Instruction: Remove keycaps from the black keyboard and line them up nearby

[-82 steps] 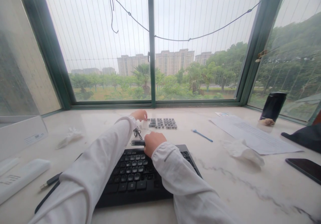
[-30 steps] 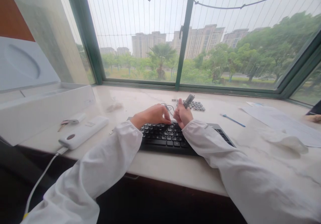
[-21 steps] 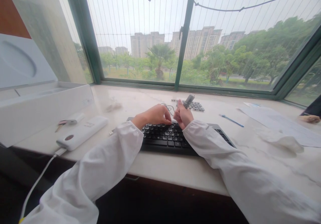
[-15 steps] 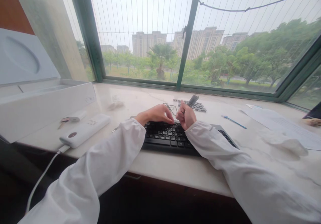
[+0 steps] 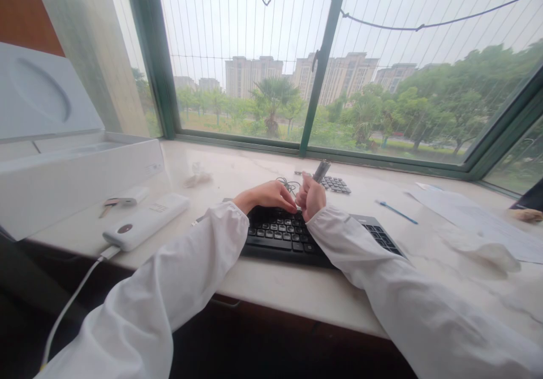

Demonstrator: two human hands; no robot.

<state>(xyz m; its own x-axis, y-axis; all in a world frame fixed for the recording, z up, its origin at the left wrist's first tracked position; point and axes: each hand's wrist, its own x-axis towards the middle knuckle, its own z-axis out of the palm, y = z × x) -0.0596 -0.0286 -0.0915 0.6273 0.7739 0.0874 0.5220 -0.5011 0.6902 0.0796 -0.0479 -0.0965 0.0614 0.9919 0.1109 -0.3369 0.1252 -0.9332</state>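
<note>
A black keyboard (image 5: 297, 236) lies on the pale marble sill in front of me. My right hand (image 5: 311, 197) is closed around a small dark tool (image 5: 321, 171) whose end points up and away. My left hand (image 5: 268, 194) rests over the keyboard's top rows with its fingertips pinched together close to the right hand; what they pinch is hidden. A tangle of thin black wire (image 5: 288, 184) lies just behind both hands. Several loose dark keycaps (image 5: 335, 184) sit in rows beyond the tool. Both arms wear white sleeves.
An open white box (image 5: 76, 175) stands at the left, with a white power bank (image 5: 146, 226) and its cable near the sill's edge. A blue pen (image 5: 396, 212), paper sheets (image 5: 479, 220) and crumpled tissue (image 5: 487, 250) lie to the right. The window frame (image 5: 322, 68) rises behind.
Since 2.7 s ago my view pulled back and turned left, and my right hand lifted the dark tool upright. Over the last second both hands stay together above the keyboard, barely shifting.
</note>
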